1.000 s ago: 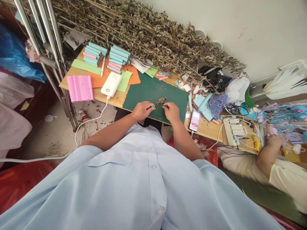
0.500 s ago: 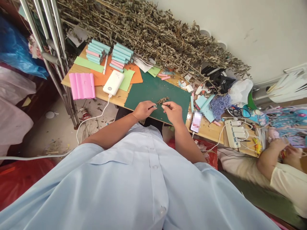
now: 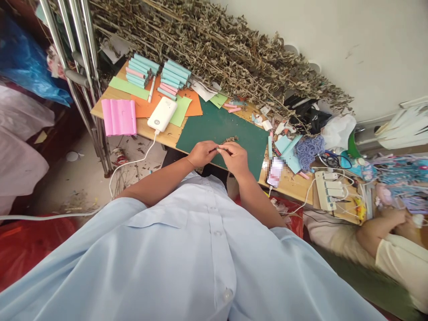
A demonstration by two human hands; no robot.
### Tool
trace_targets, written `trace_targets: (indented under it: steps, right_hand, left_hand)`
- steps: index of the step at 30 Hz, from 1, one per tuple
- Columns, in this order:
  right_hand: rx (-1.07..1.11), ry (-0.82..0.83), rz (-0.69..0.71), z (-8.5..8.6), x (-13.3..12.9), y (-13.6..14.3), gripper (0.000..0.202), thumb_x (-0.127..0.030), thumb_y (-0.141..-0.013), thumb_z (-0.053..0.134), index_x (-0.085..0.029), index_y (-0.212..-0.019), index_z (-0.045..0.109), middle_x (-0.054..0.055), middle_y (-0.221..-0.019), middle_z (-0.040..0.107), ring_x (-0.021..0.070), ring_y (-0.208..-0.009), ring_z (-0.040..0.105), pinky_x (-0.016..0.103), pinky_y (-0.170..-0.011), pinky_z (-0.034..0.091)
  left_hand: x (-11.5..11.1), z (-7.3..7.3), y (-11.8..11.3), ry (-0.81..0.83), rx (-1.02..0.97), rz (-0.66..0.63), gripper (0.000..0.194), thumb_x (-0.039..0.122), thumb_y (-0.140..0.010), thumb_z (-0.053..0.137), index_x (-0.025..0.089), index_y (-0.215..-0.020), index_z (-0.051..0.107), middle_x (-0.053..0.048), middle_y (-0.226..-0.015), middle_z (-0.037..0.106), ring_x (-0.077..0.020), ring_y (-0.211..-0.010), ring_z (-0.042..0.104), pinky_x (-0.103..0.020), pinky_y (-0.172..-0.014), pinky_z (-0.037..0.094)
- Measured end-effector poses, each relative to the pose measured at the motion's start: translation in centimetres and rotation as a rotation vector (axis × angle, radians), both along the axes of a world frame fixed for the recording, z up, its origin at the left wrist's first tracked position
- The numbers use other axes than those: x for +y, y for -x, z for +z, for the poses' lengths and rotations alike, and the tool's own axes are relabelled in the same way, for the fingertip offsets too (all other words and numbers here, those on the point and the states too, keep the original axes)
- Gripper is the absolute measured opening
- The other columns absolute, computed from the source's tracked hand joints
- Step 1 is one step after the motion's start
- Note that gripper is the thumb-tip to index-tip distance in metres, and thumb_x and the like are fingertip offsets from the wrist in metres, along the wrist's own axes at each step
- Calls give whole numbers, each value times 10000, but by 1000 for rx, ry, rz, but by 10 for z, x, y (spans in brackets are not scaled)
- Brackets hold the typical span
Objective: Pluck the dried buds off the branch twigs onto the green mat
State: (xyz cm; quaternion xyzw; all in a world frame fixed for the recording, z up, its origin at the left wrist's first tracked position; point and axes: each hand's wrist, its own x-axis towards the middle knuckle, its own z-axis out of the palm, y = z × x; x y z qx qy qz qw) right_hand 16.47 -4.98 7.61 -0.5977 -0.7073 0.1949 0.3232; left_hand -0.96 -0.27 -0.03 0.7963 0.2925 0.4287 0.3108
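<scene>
My left hand (image 3: 200, 154) and my right hand (image 3: 236, 158) meet fingertip to fingertip over the near edge of a dark green cutting mat (image 3: 214, 125). The left fingers pinch a small pale tube. The right fingers are pinched against its end; what lies between them is too small to make out. A little heap of dried leaf crumbs (image 3: 230, 140) lies on the mat just beyond the fingertips.
A white power bank (image 3: 162, 114), pink folded paper (image 3: 119, 117) and stacked teal and pink paper rolls (image 3: 174, 76) lie at left. Dried branches (image 3: 217, 49) fill the back. A phone (image 3: 274, 171), power strip (image 3: 326, 191) and another person's arm (image 3: 377, 229) are at right.
My two hands, held a little apart a second ago, have come together so the fingertips touch. The camera has tilted slightly. The other person's arm has shifted.
</scene>
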Motion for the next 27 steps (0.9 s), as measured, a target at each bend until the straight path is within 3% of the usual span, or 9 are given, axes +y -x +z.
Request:
trace_targets:
  steps: [6,12,18,27]
  right_hand:
    - [12,-1,-10,2,-7,-5,284,-416,-959,665,-262,-1157,799,87,-1147,776,232,-909,733,408,-850,631]
    - [-87,-7,49,13,-13,-6,284,-465,-1023,591,-299,-1045,820,74,-1064,791,252,-1016,737,406,-940,607]
    - [-260,36,81,22,-11,0,266,-417,-1034,566,-293,-1046,802,62,-1073,803,253,-1039,730,373,-917,564]
    - [-466,139,127,39,1,6,159,-410,-976,664,-297,-994,774,23,-862,774,244,-817,688,334,-738,486]
  left_hand:
    - [1,-4,-1,-7,-39,-5,329,379,-1081,517,162,-1123,762,-123,-981,768,-216,-907,716,-341,-842,557]
    - [0,-4,-1,-2,-38,-3,315,351,-1072,518,159,-1098,765,-126,-983,776,-222,-928,726,-349,-854,567]
    - [0,-1,0,21,-47,-23,322,356,-1067,504,169,-1073,766,-122,-968,772,-224,-921,724,-356,-849,567]
    - [1,-4,-1,-4,-57,-20,436,481,-1098,460,173,-1041,763,-110,-914,755,-215,-872,710,-337,-809,546]
